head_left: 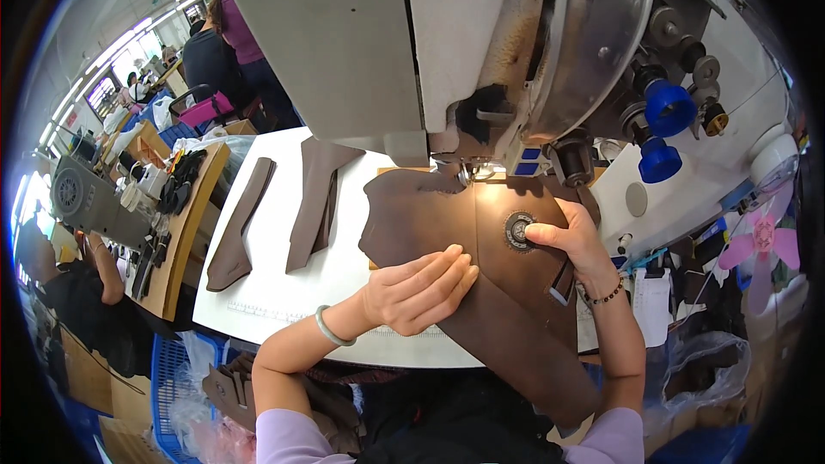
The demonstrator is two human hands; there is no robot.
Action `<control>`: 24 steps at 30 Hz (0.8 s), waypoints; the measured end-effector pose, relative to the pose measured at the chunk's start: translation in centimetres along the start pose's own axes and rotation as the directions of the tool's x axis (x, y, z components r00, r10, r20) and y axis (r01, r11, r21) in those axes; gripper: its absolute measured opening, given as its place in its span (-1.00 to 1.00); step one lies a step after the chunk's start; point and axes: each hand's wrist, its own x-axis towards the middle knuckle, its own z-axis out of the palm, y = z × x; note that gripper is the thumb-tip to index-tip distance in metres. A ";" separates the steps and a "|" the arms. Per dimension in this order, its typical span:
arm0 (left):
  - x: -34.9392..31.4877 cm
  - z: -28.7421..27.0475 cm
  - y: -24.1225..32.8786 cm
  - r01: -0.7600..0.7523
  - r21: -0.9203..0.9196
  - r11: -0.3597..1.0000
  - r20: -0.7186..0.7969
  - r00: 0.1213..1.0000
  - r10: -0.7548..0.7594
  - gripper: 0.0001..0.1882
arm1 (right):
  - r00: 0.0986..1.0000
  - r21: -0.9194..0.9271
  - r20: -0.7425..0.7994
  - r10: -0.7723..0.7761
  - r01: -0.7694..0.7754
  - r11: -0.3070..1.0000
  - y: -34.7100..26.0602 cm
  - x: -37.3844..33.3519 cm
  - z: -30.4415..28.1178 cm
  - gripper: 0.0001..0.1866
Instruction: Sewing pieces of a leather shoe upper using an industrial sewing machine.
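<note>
A brown leather-like piece (421, 219) lies under the needle area of a sewing machine (464, 174), lit by its lamp. A seam line runs down its middle, and a round dark badge (519, 231) sits on its right half. One long part of the piece hangs over the table's near edge toward my lap. My left hand (421, 292) is closed, its fingers pressed together at the piece's near edge beside the seam; the thumb is hard to make out. Gripping the right side, my right hand (580, 245) has its thumb on top by the badge and its other fingers largely hidden.
More brown pieces (242, 228) lie on the white table (258, 305) at left. A blue basket (176, 395) holding brown pieces and plastic stands below left. Blue-capped knobs (669, 109) and a pink fan (763, 236) are at right. Other people (86, 292) are at left.
</note>
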 end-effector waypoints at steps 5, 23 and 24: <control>0.4 0.5 -0.6 0.018 -0.011 1.000 -0.017 1.000 -0.018 -0.84 | 1.000 0.033 -0.020 -0.016 0.017 0.999 -0.5 0.5 0.0 -0.61; 0.0 1.2 -2.2 0.049 -0.041 0.998 -0.029 0.998 -0.050 -0.82 | 0.994 0.031 -0.104 -0.038 0.041 0.999 -0.4 2.0 -0.2 -0.62; 0.1 1.4 -2.3 0.061 -0.051 0.997 -0.026 0.998 -0.062 -0.81 | 0.993 0.030 -0.115 -0.028 0.031 0.999 -0.3 2.4 -0.5 -0.61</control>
